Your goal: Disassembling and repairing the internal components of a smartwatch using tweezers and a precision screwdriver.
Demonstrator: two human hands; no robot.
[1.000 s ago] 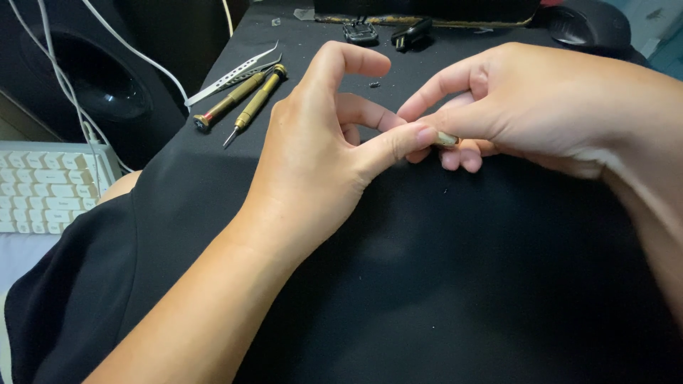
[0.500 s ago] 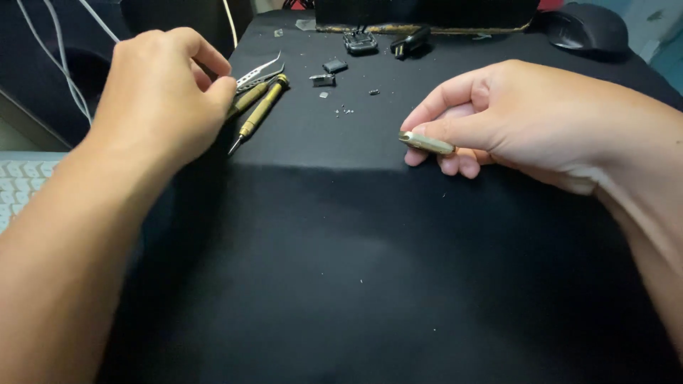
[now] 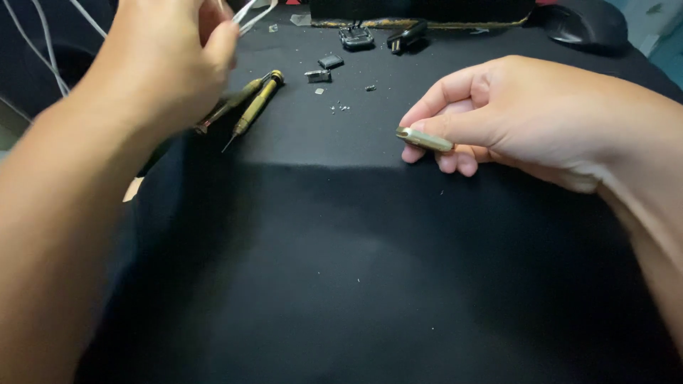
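My right hand (image 3: pixel 523 114) rests on the black mat (image 3: pixel 341 270) and pinches a small gold metal piece (image 3: pixel 425 139) between thumb and fingers. Raised at the upper left, my left hand (image 3: pixel 167 60) grips a pair of silver tweezers (image 3: pixel 252 13), whose tips stick out past my fingers. Just below that hand lie two gold-handled precision screwdrivers (image 3: pixel 249 110) side by side on the mat.
Small dark parts (image 3: pixel 324 67) and tiny crumbs of debris (image 3: pixel 340 108) lie on the far middle of the mat. A black buckle-like piece (image 3: pixel 356 35) and a dark clip (image 3: pixel 407 37) sit at the back. White cables (image 3: pixel 43 43) run at far left; a black mouse (image 3: pixel 583 25) at far right.
My left hand left the right hand, swung to the upper left and picked the tweezers up off the mat. The right hand kept still with the gold piece.
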